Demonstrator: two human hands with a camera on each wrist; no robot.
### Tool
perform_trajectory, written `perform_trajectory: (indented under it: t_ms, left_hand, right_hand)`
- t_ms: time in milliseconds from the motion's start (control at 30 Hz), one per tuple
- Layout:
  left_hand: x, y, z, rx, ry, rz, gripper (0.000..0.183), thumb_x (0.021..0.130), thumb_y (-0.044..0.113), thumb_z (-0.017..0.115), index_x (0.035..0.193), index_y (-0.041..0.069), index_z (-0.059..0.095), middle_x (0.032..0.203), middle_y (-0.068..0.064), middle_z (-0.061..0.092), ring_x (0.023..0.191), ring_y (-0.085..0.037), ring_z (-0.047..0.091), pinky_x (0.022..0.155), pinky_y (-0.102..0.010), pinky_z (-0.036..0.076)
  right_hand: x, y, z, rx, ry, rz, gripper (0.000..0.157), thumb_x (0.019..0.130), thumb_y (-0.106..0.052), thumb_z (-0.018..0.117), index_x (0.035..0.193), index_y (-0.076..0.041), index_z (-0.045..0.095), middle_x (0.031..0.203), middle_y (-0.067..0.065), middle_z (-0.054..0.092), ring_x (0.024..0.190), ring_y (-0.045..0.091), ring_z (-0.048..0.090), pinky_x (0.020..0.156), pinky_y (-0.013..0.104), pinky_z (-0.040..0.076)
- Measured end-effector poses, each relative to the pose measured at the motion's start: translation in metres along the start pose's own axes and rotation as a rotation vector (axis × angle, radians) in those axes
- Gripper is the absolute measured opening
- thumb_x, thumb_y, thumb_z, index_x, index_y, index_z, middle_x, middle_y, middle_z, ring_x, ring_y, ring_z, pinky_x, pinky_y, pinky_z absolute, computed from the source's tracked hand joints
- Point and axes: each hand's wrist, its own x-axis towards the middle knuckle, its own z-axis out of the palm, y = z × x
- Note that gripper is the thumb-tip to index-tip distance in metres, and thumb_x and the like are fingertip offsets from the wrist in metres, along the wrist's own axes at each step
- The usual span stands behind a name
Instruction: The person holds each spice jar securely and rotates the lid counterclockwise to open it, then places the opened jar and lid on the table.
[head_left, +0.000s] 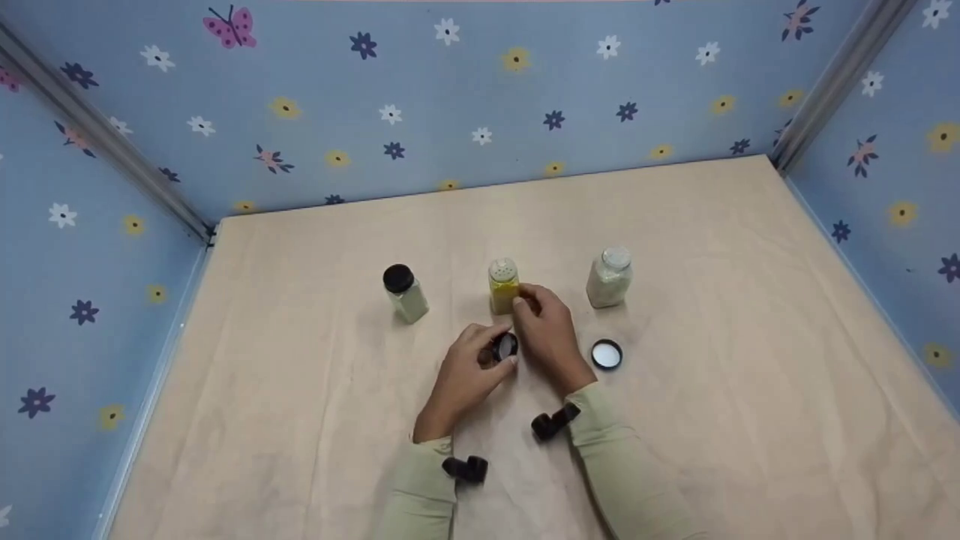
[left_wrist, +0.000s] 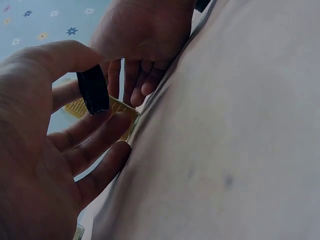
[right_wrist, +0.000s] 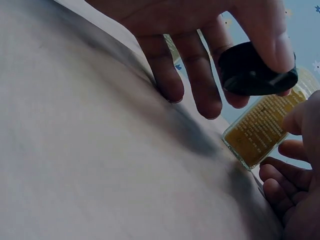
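My left hand (head_left: 465,371) pinches the black cap (head_left: 506,346), and my right hand (head_left: 551,334), nearer, holds the yellow jar (head_left: 503,289) that stands straight up on the tabletop (head_left: 285,420) just past the cap.

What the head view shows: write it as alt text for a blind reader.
A person's left hand holds a black cap while their right hand touches an uncapped yellow shaker. A black-capped jar stands to its left; a pale-topped jar and an upturned cap are to its right.

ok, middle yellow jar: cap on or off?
Off: the yellow jar shows its bare perforated top in the head view; a black cap is held apart.
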Motion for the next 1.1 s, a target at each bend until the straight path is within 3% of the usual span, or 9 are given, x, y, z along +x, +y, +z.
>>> perform_trajectory:
  t_ms: [167,400,633,867,1100]
  left_hand:
    - [0.001,0.001,0.001,0.071,-0.018,0.004,0.056,0.084,0.024,0.079,0.136,0.012,0.062,0.108,-0.001,0.06,0.09,-0.017,0.055,0.078,-0.034,0.046]
    - [0.001,0.002,0.003,0.145,-0.044,0.041,0.05,0.081,0.02,0.082,0.127,0.007,0.065,0.112,-0.007,0.062,0.104,-0.021,0.057,0.092,-0.039,0.047]
    - [0.001,0.002,0.007,0.216,-0.092,0.074,0.051,0.08,0.019,0.081,0.127,0.006,0.067,0.115,-0.008,0.064,0.108,-0.025,0.056,0.093,-0.04,0.047]
    - [0.0,0.004,0.011,0.236,-0.086,0.088,0.065,0.079,0.018,0.081,0.139,0.011,0.058,0.126,-0.006,0.066,0.106,-0.026,0.058,0.091,-0.04,0.047]
    - [0.0,0.005,0.012,0.261,-0.071,0.142,0.061,0.079,0.018,0.081,0.136,0.01,0.06,0.123,-0.005,0.066,0.103,-0.026,0.059,0.09,-0.039,0.048]
  right_hand:
    - [0.001,-0.002,0.001,0.002,-0.003,0.006,0.037,0.1,-0.025,0.058,0.132,-0.007,0.063,0.117,0.004,0.065,0.103,0.017,0.059,0.091,0.036,0.048]
    - [0.002,-0.002,0.002,0.011,0.009,0.009,0.036,0.099,-0.023,0.06,0.131,-0.006,0.064,0.119,0.005,0.066,0.104,0.017,0.06,0.092,0.036,0.048]
    - [0.001,-0.001,0.001,0.0,0.013,-0.005,0.036,0.099,-0.023,0.06,0.13,-0.006,0.064,0.119,0.005,0.066,0.104,0.018,0.06,0.092,0.036,0.047]
    - [0.0,0.0,0.001,0.004,0.0,-0.002,0.036,0.1,-0.023,0.059,0.131,-0.006,0.063,0.119,0.006,0.066,0.104,0.019,0.06,0.093,0.037,0.047]
    - [-0.001,0.0,0.0,0.026,0.006,-0.003,0.036,0.1,-0.023,0.06,0.131,-0.006,0.064,0.119,0.007,0.067,0.104,0.019,0.061,0.093,0.038,0.047]
